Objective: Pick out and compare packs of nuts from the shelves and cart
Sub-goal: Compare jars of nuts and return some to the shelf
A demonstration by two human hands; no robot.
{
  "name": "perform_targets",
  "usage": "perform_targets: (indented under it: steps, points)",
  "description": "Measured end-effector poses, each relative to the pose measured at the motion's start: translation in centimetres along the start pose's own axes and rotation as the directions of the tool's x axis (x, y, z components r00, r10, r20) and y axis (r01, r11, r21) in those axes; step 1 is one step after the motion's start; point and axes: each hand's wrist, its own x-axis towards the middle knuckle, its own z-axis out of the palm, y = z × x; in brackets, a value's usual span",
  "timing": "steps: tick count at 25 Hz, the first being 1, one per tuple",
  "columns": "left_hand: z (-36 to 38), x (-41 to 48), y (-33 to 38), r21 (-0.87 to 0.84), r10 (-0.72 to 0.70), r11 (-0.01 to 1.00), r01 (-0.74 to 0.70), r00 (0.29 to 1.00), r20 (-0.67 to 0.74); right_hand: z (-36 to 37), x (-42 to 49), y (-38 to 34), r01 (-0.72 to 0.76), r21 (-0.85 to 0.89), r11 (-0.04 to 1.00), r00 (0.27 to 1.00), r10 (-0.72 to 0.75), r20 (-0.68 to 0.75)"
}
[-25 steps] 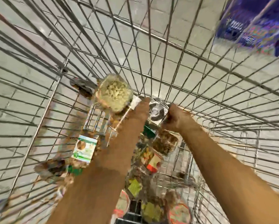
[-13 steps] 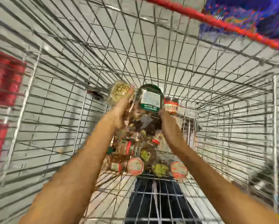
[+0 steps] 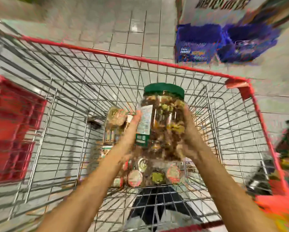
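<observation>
Gripping a large clear jar of mixed nuts between them, both hands were raised over the basket of the wire shopping cart. The left hand clasped the jar's left side, its fingertips lying against the white and green label. The right hand was wrapped round the opposite side. Motion blur hid how each finger lay, but both hands plainly held the jar clear of everything below. The jar stood close to upright, its dark green lid on top and closed.

Behind the left hand, deeper in the cart, a smaller jar of pale nuts lay tilted with its base toward the camera. Beneath the held jar, several round-topped packs sat crowded together at the near end of the cart floor; their labels were too smeared to read.

Outside the cart, a red crate showed through the wires on the left. Two blue baskets sat on the pale tiled floor beyond the cart's red rim.
</observation>
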Motion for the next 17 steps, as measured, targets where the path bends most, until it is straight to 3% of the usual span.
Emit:
perform_targets:
  steps: [2,4,7,10,12,14,15,17]
  points:
    - [1.0,0.7,-2.4,0.293,0.13,0.951,-0.095,0.986,-0.101,-1.6,0.7,0.2,-0.047,0.133,0.99,0.999,0.05,-0.017]
    - [0.7,0.7,-5.1,0.38,0.297,0.893,-0.239,0.95,-0.102,-3.7,1.9,0.3,-0.045,0.149,0.988,0.999,0.045,0.004]
    - [2.2,2.1,-7.7,0.434,0.204,0.887,-0.159,0.977,-0.059,-5.7,3.6,1.7,-0.038,0.018,0.999,0.998,0.039,-0.043]
    - [3.2,5.7,-7.7,0.412,-0.009,0.905,0.11,0.971,-0.241,-7.3,6.4,3.6,-0.08,-0.223,0.972,0.996,0.067,-0.066]
    - [-0.6,8.6,-8.3,0.404,-0.038,0.902,0.153,0.96,-0.279,-7.8,9.7,4.6,-0.089,-0.272,0.958,0.996,0.085,-0.028]
    - [-6.6,12.2,-8.4,0.221,-0.096,0.955,0.196,0.915,-0.392,-8.0,14.0,5.9,-0.132,-0.246,0.96,0.991,0.131,-0.021]
    - [-10.0,14.1,-8.2,0.036,-0.136,0.985,0.17,0.881,-0.452,-8.1,16.0,6.8,-0.17,-0.196,0.966,0.985,0.167,-0.03]
    - [-17.9,17.5,-8.0,-0.3,-0.259,0.948,0.102,0.796,-0.548,-8.6,19.6,8.8,-0.209,-0.065,0.976,0.978,0.208,-0.032]
